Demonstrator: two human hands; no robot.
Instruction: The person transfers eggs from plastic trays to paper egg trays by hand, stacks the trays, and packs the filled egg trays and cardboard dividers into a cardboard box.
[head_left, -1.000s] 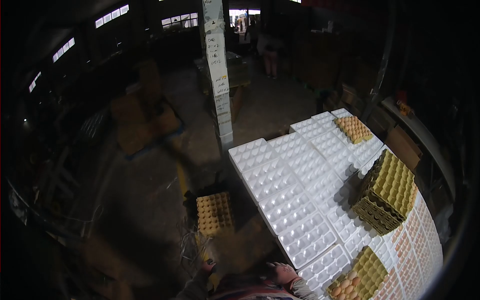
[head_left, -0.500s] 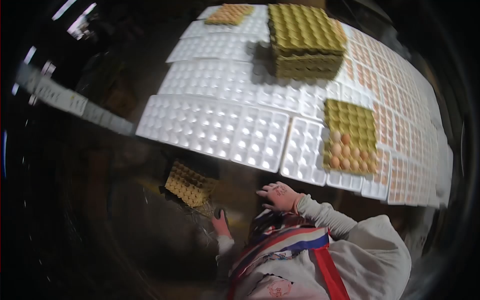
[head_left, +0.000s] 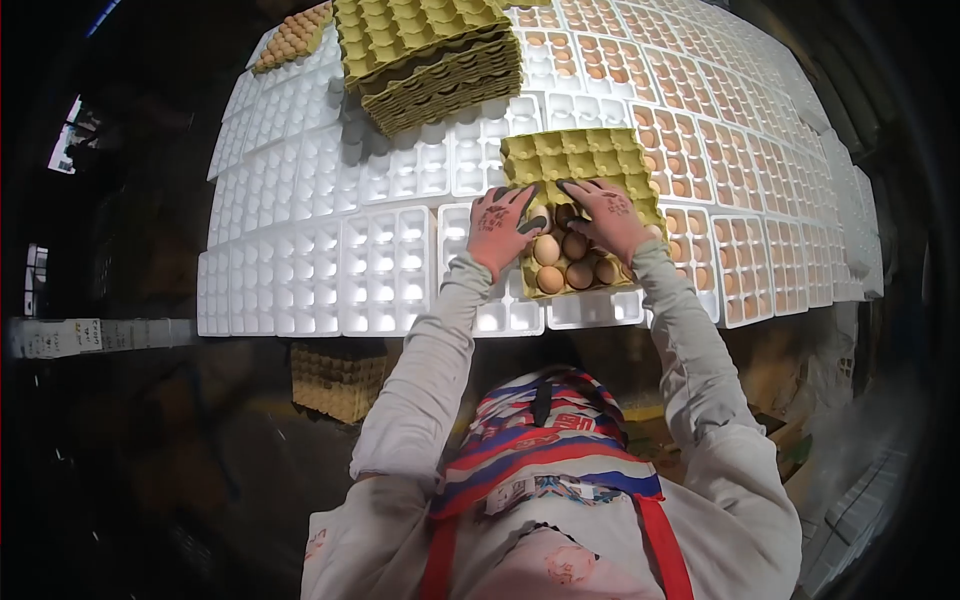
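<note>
Both of my hands wear pink gloves with dark fingertips and reach over a yellow-green egg tray (head_left: 577, 148). My left hand (head_left: 503, 228) is at the tray's left side, its thumb and fingers curled around a pale egg that shows only in part. On the other side, my right hand (head_left: 610, 218) bends its fingers down over the eggs, closed on one that its palm mostly hides. Several brown eggs (head_left: 578, 274) sit in the near cups of the tray. Its far cups hold none. Under the tray lie white foam trays (head_left: 510, 318).
A tall stack of yellow-green egg trays (head_left: 440, 85) stands farther back. White trays filled with eggs (head_left: 745, 255) cover the right side. At the far left is another tray of eggs (head_left: 292, 40). Below the table edge sits a stack of brown trays (head_left: 335, 385).
My two hands have risen from beside the body onto the egg tray and closed around eggs. The view has turned, so the tray now lies more centrally.
</note>
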